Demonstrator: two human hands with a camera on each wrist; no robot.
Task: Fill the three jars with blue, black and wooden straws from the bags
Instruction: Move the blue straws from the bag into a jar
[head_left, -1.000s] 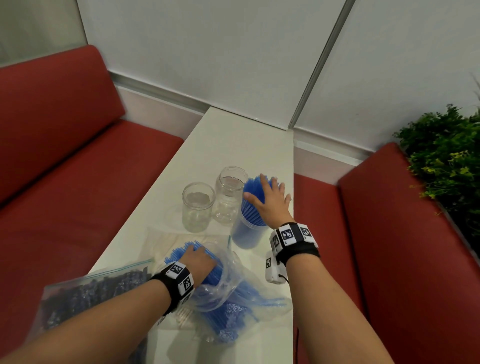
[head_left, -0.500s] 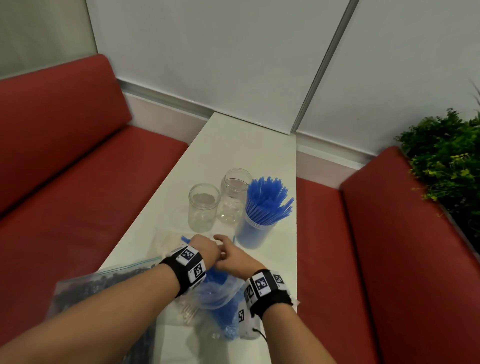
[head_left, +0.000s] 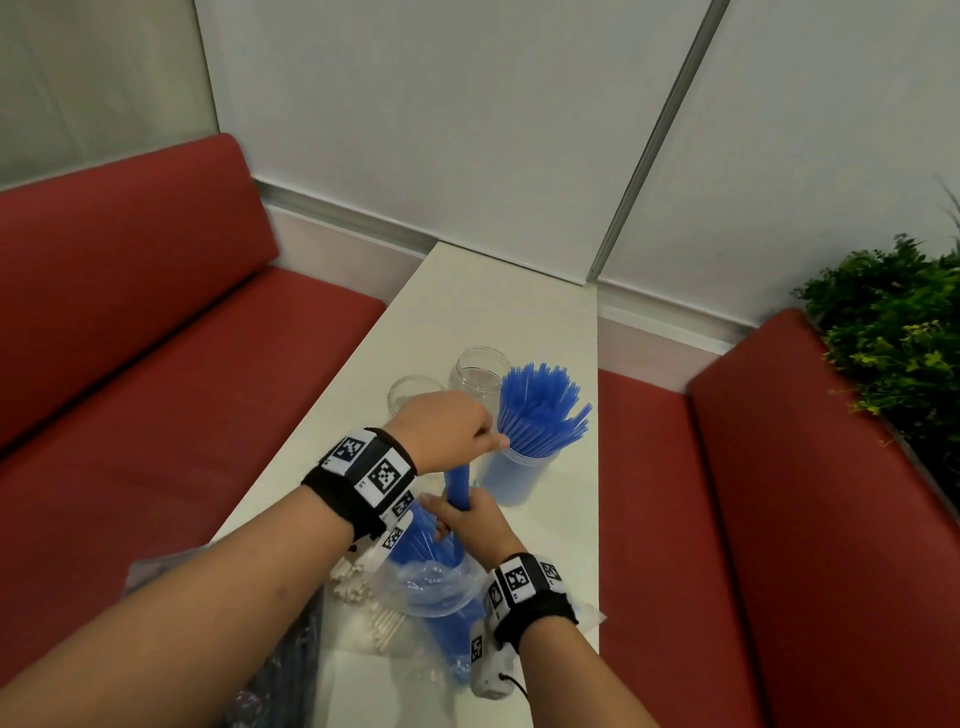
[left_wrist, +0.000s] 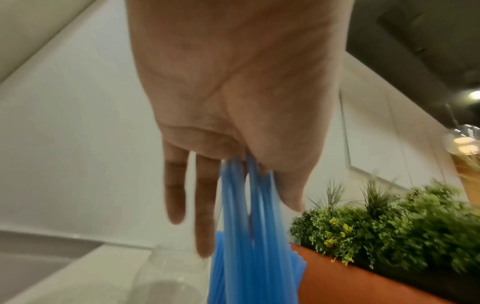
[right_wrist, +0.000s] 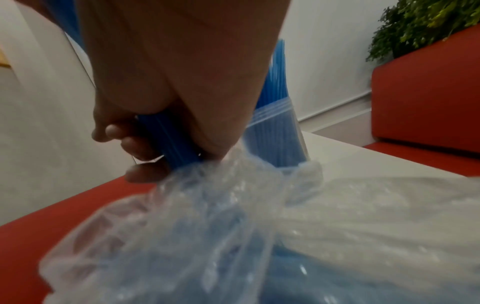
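Observation:
A bundle of blue straws (head_left: 459, 486) stands upright out of the crumpled clear bag (head_left: 434, 590) near the table's front. My left hand (head_left: 447, 431) pinches the bundle's top between thumb and fingers; two fingers (left_wrist: 176, 195) stay straight beside the blue straws (left_wrist: 246, 236). My right hand (head_left: 470, 522) grips the same bundle lower down, fingers (right_wrist: 135, 144) curled round it just above the bag (right_wrist: 207, 226). Right behind stands a jar (head_left: 511, 475) packed with blue straws (head_left: 540, 405). Two empty glass jars (head_left: 415, 387) (head_left: 478, 366) stand to its left, partly hidden by my left hand.
A bag of black straws (head_left: 280, 675) lies at the table's front left under my left forearm. Wooden straws (head_left: 363, 597) lie beside the blue bag. Red benches (head_left: 156, 389) flank the narrow white table (head_left: 493, 301). A green plant (head_left: 893, 332) stands at the right.
My right hand left the straws in the jar and came back to the bag. Both hands now hold a bundle of blue straws, lifted upright out of the bag.

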